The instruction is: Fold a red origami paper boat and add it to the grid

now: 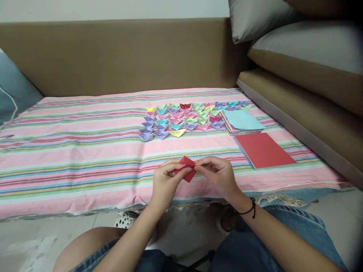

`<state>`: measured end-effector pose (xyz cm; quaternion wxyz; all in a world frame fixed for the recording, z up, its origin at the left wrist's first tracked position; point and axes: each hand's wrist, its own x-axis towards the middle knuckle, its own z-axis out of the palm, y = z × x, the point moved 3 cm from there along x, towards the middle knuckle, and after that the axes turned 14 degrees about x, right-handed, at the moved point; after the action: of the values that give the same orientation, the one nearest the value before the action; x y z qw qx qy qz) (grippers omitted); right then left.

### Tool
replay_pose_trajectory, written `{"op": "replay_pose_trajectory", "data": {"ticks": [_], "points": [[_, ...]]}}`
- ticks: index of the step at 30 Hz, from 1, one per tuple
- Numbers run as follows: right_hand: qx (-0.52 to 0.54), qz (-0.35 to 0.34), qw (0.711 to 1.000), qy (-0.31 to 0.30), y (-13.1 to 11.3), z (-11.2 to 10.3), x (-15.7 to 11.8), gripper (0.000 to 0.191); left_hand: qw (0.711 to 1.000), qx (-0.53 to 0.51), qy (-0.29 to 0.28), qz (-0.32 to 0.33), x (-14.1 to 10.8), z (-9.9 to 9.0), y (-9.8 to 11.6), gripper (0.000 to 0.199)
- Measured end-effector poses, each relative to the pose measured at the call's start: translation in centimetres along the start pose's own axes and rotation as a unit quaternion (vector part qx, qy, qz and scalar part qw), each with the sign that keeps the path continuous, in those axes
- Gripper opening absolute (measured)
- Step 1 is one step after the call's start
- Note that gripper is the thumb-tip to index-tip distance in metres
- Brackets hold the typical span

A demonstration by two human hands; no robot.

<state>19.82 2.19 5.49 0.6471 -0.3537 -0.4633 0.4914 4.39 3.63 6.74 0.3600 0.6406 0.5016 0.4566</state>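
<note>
A small folded piece of red paper [187, 161] is held up between my two hands over the front part of the striped cloth. My left hand [167, 179] pinches its left side between thumb and fingers. At its right corner, the thumb and fingertips of my right hand [219, 173] close on the same paper. Beyond the hands stand several rows of small folded paper boats [177, 120] in purple, pink, green, blue, yellow and red.
To the right lie a stack of paper topped with light blue [244, 120] and a stack topped with red [265, 150]. Striped cloth [70, 158] covers the surface, its front edge close to my knees. Large cushions [306, 71] are piled along the right side.
</note>
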Motion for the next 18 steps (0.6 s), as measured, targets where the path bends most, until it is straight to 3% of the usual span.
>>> {"op": "replay_pose_trajectory", "data": {"ticks": [6, 12, 18], "points": [[-0.030, -0.008, 0.999, 0.007, 0.2, 0.0, -0.1, 0.006, 1.000, 0.000, -0.011, 0.003, 0.1, 0.2, -0.4, 0.005], [-0.022, -0.008, 0.998, 0.056, 0.1, -0.7, 0.3, 0.007, 0.994, -0.088, -0.022, -0.054, 0.4, 0.0, -0.7, 0.017], [-0.029, -0.019, 0.998, 0.057, -0.1, -0.9, 0.4, 0.006, 0.994, -0.084, -0.014, -0.075, 0.9, -0.8, -0.7, 0.017]]}}
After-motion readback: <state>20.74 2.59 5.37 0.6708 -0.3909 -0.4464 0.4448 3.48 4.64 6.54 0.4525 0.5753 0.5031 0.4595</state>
